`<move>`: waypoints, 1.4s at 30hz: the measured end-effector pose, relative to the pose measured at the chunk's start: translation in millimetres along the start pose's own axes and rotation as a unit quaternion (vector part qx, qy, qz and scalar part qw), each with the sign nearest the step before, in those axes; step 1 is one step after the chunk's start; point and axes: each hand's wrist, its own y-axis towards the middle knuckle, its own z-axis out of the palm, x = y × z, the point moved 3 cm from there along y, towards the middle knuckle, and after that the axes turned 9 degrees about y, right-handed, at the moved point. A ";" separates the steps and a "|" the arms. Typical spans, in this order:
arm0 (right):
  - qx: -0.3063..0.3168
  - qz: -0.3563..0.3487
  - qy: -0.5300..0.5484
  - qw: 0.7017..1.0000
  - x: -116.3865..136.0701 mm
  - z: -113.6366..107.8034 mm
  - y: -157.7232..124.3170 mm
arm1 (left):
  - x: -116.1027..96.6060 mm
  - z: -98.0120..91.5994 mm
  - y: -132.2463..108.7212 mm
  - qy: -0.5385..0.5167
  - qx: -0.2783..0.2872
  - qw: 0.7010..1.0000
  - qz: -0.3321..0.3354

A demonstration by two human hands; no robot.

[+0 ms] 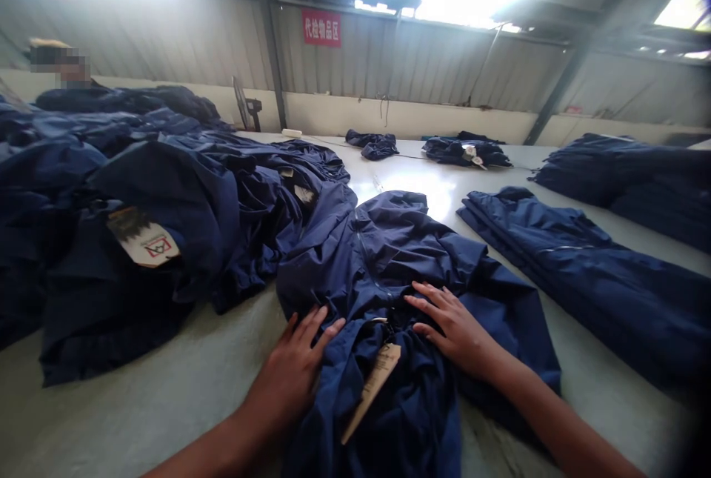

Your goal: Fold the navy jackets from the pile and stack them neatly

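Observation:
A navy blue jacket [411,241] lies spread on the table in front of me, its zipper [366,256] running down the middle. My left hand [303,352] rests flat on the left side of the jacket, fingers stretched out. On the right side, my right hand [452,326] lies with its fingers spread over the cloth. Between the two hands a tan paper hang tag [372,393] sits on the dark folds of the jacket. The lower end of the garment runs out of view at the bottom.
To the left is a large heap of navy garments [167,189], with a white tag [144,237] showing. Folded jackets [566,256] lie at right, beside a taller stack [627,174]. Smaller bundles [372,143] sit at the back. A person [64,67] is behind the heap.

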 end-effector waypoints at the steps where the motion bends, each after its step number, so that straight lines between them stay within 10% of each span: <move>1: 0.000 0.002 0.001 1.000 1.0 -0.5 -0.5 | 2.7 -3.0 0.2 -0.001 -0.003 1.000 -0.008; 14: -0.163 0.050 0.044 0.984 9.9 -19.4 -9.9 | 27.8 -29.2 -3.1 -0.061 -0.202 0.977 0.019; 20: -0.131 0.051 -0.034 0.990 -0.1 -5.3 -11.1 | 18.6 -40.4 -5.1 -0.197 -0.236 0.950 0.049; 25: -0.121 0.049 -0.078 0.988 -9.6 1.7 -12.2 | 29.3 -64.2 -5.9 -0.038 -0.288 0.956 0.024; 30: -0.108 0.043 -0.036 0.993 -7.3 1.3 -9.0 | 116.2 -101.4 11.7 0.203 -0.190 0.954 -0.115; 35: -0.107 0.047 -0.002 0.993 -4.9 4.3 -4.9 | 223.0 -133.8 38.5 0.228 0.053 0.971 -0.046; 42: -0.111 0.048 0.004 0.993 -9.2 7.4 -2.1 | 392.9 -282.7 55.6 0.312 -0.053 0.928 -0.198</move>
